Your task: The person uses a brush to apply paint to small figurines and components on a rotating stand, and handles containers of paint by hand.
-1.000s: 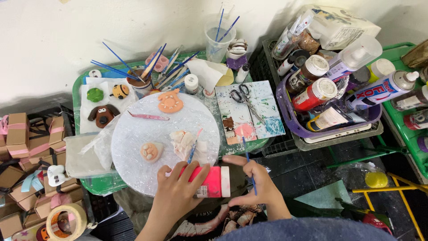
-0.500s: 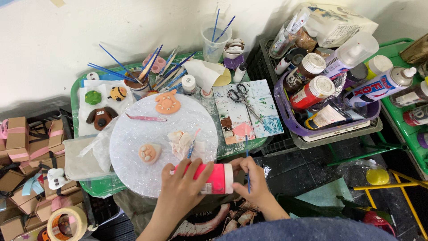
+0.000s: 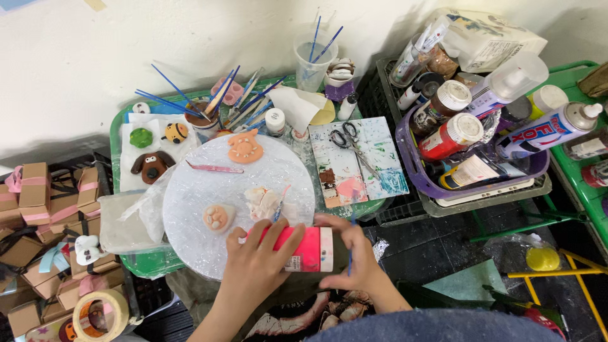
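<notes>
Obs.: the neon-pink plastic paint bottle with a white cap end [image 3: 304,248] lies on its side at the 6 o'clock edge of the round white board wrapped in clear film [image 3: 202,174], cap pointing to 3 o'clock.

Grip: your left hand [image 3: 256,269] is closed over the pink body from above, fingers curled across it. Your right hand [image 3: 360,253] cups the cap end, with a thin blue paintbrush [image 3: 348,256] pinched in the same fingers. I cannot tell whether the cap is on tight or loosened.

Step, as judged: cap work on the bottle, one hand bracing and the other at the closure.

Next move calls for: a firm brace from the left hand, and the mouth kept off the film.

Surroundings: a peach clay paw piece [image 3: 218,217] at 10 o'clock from the bottle and a cream clay figure [image 3: 263,202] at 11 o'clock, both near. The paint-smeared palette tile [image 3: 370,171] sits at 1 o'clock.
</notes>
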